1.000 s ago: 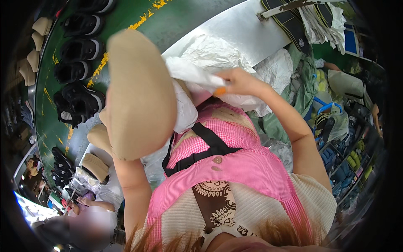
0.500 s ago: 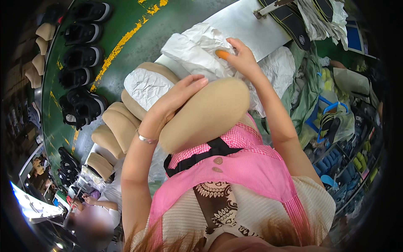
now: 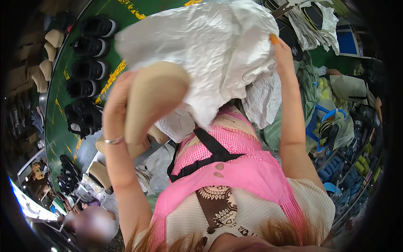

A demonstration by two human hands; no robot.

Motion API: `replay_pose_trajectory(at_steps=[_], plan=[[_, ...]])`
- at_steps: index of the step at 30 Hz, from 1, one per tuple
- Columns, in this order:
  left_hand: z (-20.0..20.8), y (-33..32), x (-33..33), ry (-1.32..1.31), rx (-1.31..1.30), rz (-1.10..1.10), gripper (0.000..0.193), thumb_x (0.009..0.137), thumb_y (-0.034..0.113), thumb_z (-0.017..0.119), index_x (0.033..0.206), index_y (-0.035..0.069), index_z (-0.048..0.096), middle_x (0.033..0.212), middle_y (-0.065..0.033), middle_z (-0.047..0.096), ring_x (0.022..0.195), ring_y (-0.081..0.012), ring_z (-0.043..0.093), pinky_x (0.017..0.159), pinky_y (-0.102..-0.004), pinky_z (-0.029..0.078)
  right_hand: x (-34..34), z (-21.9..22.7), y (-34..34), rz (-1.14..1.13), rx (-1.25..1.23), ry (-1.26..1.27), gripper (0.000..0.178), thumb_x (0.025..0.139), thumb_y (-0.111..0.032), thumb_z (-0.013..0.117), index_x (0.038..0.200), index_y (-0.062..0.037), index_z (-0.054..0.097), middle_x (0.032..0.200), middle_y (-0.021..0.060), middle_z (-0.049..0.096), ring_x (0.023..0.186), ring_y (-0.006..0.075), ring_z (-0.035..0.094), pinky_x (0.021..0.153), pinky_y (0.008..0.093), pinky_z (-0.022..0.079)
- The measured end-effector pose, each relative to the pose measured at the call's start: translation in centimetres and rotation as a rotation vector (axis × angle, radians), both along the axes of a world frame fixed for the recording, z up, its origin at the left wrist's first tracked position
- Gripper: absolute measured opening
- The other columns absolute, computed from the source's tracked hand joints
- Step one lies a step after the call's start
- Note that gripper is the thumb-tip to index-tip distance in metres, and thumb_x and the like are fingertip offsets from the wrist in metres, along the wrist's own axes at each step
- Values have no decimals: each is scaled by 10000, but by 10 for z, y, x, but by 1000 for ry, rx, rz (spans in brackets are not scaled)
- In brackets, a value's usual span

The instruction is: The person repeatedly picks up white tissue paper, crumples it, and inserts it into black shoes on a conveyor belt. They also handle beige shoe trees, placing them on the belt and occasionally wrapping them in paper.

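My left hand [image 3: 116, 98] is closed on a beige, foot-shaped form [image 3: 157, 90], rounded like a shoe last and held tilted up on the left. Its fingers are mostly behind the form. My right hand [image 3: 283, 54], with an orange cover on one digit, pinches the right edge of a large sheet of crumpled white paper [image 3: 197, 46]. The sheet is spread out in front of me and hides much of the bench. More beige forms [image 3: 100, 173] lie on the left, partly covered by my left arm and the held form.
Black shoes [image 3: 89, 69] stand in a row on the green floor [image 3: 61, 122] at far left. Another person [image 3: 94, 227] is at lower left. More crumpled white paper [image 3: 264, 101] hangs beside my right arm. On the right are blue-framed racks [image 3: 321, 122] and bags of goods.
The beige form has swung up and left in my left hand. My right hand has moved right, drawing the white paper out from a crumpled bunch into a wide sheet.
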State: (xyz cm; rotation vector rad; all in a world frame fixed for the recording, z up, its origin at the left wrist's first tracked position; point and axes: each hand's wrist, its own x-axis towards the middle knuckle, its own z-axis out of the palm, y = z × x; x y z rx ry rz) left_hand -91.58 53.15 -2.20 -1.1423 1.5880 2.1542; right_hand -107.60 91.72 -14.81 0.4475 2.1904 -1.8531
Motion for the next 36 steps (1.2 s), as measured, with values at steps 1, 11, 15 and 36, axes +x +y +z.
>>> replay_pose_trajectory(at_steps=[1, 11, 15, 36], plan=[[4, -23, 3, 103, 61, -9, 194, 901, 214, 678, 937, 23, 663, 852, -48, 690, 763, -105, 648, 656, -267, 542, -3, -11, 17, -38, -6, -36, 339, 947, -252, 606, 1151, 13, 660, 943, 8, 663, 838, 75, 571, 750, 222, 438], [26, -148, 9, 11, 1, 316, 208, 924, 218, 621, 956, 20, 675, 902, -53, 701, 768, -125, 643, 652, -281, 534, 20, -113, 100, -149, 63, -215, 319, 920, -222, 631, 1130, 16, 670, 1003, 50, 688, 909, 115, 617, 785, 246, 458], [31, -159, 4, 17, -25, 254, 218, 926, 223, 613, 952, 16, 673, 897, -52, 697, 762, -124, 639, 647, -281, 531, 11, -91, 70, -10, 557, -121, 333, 899, -228, 646, 1167, -30, 664, 1032, 128, 691, 925, 244, 634, 819, 334, 468], [-90, 189, -103, -112, 522, -801, 306, 930, 259, 587, 955, -37, 659, 870, -68, 665, 709, -116, 612, 601, -298, 518, 135, -98, -26, -22, -873, -288, 312, 952, -156, 536, 1243, -55, 590, 1249, 91, 609, 1135, 198, 590, 973, 323, 462]])
